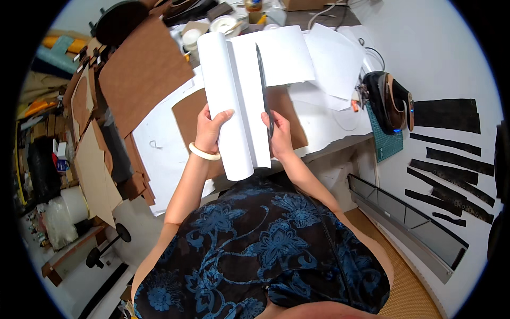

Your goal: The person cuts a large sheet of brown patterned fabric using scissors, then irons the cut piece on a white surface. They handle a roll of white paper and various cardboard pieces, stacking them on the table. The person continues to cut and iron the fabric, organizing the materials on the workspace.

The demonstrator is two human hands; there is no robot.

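A roll of white paper [226,122] stands nearly lengthwise before me, with a loose flap [252,122] unrolled on its right side. Around the roll's left side my left hand [210,126] is closed, thumb on top, a pale bangle at the wrist. My right hand [279,132] is closed at the flap's right edge, its thumb against the paper. Running up from that hand is a long, dark, narrow tool [263,74] tapering to a point; its exact kind is unclear. Beneath lies a brown sheet [186,114], partly hidden.
White sheets [334,64] cover the worktable's right side. Large brown sheets [143,69] lie at the left. Tubs [223,25] and small tools crowd the back. A shoe-like dark object [390,101] stands by a green mat [388,149]. Black strips [446,170] hang on the right wall.
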